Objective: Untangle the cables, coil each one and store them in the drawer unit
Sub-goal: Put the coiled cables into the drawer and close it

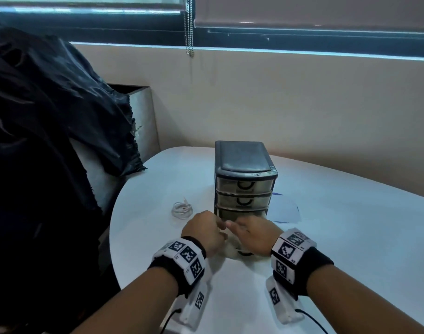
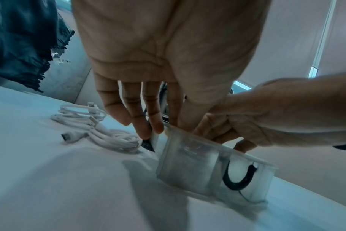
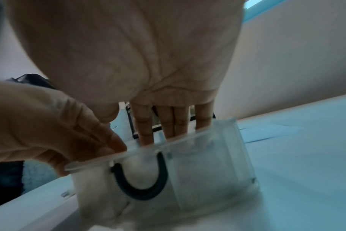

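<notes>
Right now, both hands down at bottom drawer of small 3-tier drawer unit, on white table near its rounded left end. Bottom drawer pulled out toward person; clear plastic w/ black U-shaped handle on front, front wall facing wrist cams. Upper two drawers closed, same black handles showing in head view.

Left hand: fingers extended downward, reaching past left rear corner of drawer; fingertips touching something dark and thin at corner, can't tell what it is or whether pinched. Thumb side hidden. Grip state: can't tell.

Right hand: fingers pretty straight, pointing down into drawer over front rim per right wrist cam, tips hidden behind translucent wall. Nothing visibly held; reads as relaxed/wide. Left wrist cam shows right hand's fingers bent over the drawer's rim, so contact w/ rim likely but exact hold unclear.

White USB cable, coiled loosely, lying on table just left of unit, apart from both hands; connector ends sticking out of coil. Drawer contents blurred, can't make out any cable inside.

Elsewhere: white paper sheet w/ blue edge flat on table right of unit, partly behind it. Black fabric draped at left over chair-like shape. Bead chain hanging from window blind above. Marker-tagged wristbands on both wrists.
</notes>
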Action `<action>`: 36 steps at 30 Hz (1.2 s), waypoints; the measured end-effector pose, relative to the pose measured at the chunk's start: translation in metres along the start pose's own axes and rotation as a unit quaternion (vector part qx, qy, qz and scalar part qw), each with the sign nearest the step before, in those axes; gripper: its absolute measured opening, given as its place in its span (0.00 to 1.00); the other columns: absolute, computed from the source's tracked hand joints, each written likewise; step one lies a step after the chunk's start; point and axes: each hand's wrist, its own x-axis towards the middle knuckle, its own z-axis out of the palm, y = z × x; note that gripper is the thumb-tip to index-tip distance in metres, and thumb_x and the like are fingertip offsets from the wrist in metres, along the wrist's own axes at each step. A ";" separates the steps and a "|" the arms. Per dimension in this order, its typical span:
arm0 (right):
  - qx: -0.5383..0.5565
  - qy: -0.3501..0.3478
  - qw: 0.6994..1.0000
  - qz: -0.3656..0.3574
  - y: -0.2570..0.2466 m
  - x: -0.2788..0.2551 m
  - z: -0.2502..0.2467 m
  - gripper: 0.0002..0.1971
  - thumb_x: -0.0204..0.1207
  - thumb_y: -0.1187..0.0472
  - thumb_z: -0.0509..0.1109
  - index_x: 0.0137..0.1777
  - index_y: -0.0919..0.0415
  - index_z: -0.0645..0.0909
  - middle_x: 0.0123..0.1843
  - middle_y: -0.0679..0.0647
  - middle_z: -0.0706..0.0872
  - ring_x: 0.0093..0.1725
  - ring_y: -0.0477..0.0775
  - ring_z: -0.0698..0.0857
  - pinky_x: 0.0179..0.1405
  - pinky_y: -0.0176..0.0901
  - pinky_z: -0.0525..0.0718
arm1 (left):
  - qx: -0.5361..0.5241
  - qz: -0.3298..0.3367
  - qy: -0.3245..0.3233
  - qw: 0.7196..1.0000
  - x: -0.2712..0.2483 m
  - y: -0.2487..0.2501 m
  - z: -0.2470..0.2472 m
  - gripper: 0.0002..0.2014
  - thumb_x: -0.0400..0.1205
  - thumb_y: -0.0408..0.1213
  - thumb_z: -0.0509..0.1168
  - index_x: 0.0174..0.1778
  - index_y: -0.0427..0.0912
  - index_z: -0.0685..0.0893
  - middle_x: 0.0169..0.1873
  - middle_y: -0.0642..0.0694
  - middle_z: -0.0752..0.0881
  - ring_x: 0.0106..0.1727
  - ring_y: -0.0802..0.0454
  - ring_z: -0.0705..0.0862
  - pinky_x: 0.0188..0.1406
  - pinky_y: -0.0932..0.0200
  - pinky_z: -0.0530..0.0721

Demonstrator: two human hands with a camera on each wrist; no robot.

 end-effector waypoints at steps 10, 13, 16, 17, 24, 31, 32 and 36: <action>-0.020 -0.027 0.999 0.037 0.000 0.013 0.006 0.20 0.80 0.38 0.58 0.61 0.48 0.82 0.61 0.51 0.87 0.60 0.56 0.83 0.59 0.47 0.80 | 0.014 -0.105 0.152 0.983 0.018 -0.038 -0.031 0.16 0.81 0.37 0.62 0.64 0.54 0.81 0.68 0.46 0.77 0.68 0.44 0.75 0.63 0.48 0.79; -0.039 -0.019 0.999 0.026 -0.003 0.013 0.006 0.19 0.81 0.39 0.60 0.63 0.47 0.81 0.60 0.49 0.88 0.59 0.55 0.85 0.58 0.47 0.81 | 0.095 -0.184 0.002 0.978 0.026 -0.057 -0.034 0.28 0.79 0.38 0.65 0.76 0.60 0.72 0.82 0.44 0.60 0.79 0.39 0.61 0.73 0.42 0.72; -0.043 -0.006 0.999 0.000 -0.007 0.011 0.003 0.18 0.81 0.39 0.61 0.62 0.48 0.81 0.56 0.48 0.89 0.55 0.53 0.86 0.57 0.48 0.83 | 0.160 -0.195 -0.036 0.967 0.034 -0.063 -0.027 0.20 0.79 0.39 0.65 0.69 0.53 0.79 0.71 0.43 0.74 0.74 0.38 0.69 0.68 0.43 0.75; -0.042 0.000 0.999 -0.008 -0.008 0.010 0.001 0.18 0.81 0.40 0.61 0.62 0.48 0.82 0.55 0.48 0.89 0.54 0.53 0.86 0.56 0.47 0.83 | 0.161 -0.192 -0.018 0.968 0.035 -0.063 -0.027 0.17 0.79 0.40 0.65 0.64 0.51 0.82 0.66 0.43 0.78 0.71 0.39 0.73 0.65 0.45 0.77; -0.007 0.074 0.996 -0.056 -0.018 -0.002 -0.011 0.12 0.82 0.46 0.64 0.53 0.51 0.84 0.50 0.45 0.88 0.49 0.50 0.85 0.52 0.46 0.83 | 0.015 -0.070 0.124 0.990 0.014 -0.046 -0.050 0.08 0.84 0.39 0.65 0.54 0.46 0.87 0.55 0.43 0.87 0.57 0.42 0.83 0.51 0.54 0.80; -0.067 0.171 0.983 0.007 -0.010 -0.020 -0.013 0.07 0.81 0.52 0.61 0.52 0.51 0.79 0.46 0.46 0.86 0.47 0.53 0.84 0.50 0.45 0.78 | 0.108 0.096 0.013 0.989 -0.005 0.015 -0.023 0.09 0.84 0.40 0.61 0.56 0.53 0.84 0.54 0.48 0.88 0.57 0.43 0.82 0.56 0.49 0.80; -0.078 0.177 0.981 0.016 -0.007 -0.023 -0.011 0.07 0.81 0.53 0.60 0.54 0.51 0.78 0.49 0.46 0.86 0.49 0.54 0.84 0.52 0.46 0.77 | 0.132 0.105 0.003 0.986 -0.005 0.022 -0.018 0.10 0.83 0.41 0.60 0.56 0.54 0.84 0.54 0.48 0.87 0.57 0.43 0.81 0.55 0.49 0.79; -0.114 0.124 0.986 0.002 0.003 -0.028 -0.003 0.13 0.83 0.53 0.57 0.63 0.49 0.78 0.59 0.47 0.87 0.59 0.55 0.83 0.60 0.50 0.75 | 0.190 0.098 0.009 0.977 0.001 0.032 -0.003 0.11 0.82 0.46 0.60 0.54 0.52 0.85 0.55 0.47 0.86 0.61 0.42 0.75 0.52 0.50 0.72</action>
